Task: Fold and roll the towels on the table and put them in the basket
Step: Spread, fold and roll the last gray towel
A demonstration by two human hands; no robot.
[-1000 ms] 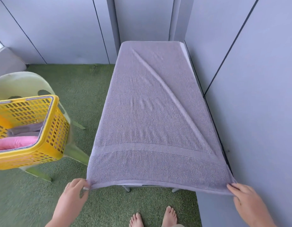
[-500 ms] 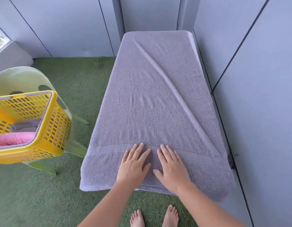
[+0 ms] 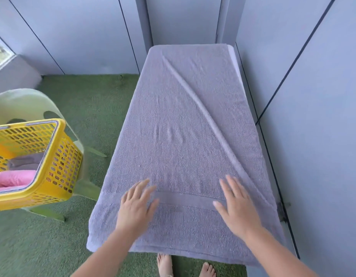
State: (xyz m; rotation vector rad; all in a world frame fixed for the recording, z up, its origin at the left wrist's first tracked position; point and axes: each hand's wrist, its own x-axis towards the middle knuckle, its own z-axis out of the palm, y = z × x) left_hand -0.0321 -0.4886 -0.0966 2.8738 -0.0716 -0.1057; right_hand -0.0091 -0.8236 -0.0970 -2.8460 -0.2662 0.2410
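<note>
Towel: grey towel spread flat along the counter, covering it end to end; near edge hangs over the near end. One diagonal crease runs from far left to near right. A woven band crosses it near the near end.
Counter: almost wholly hidden under the towel; only a pale strip shows at the far right corner. Stands against the right wall.
Basket: yellow basket on a pale green chair, left of the counter, well apart from the towel. Holds a pink roll and a grey one.
Left hand: left hand palm down on the band, fingers spread, holding nothing.
Right hand: right hand likewise flat and spread, apart from the left, nothing held. Both blurred.
Progress (judgement): two towels look finished and binned. This one is only laid out and being smoothed; folding, rolling and placing remain.
</note>
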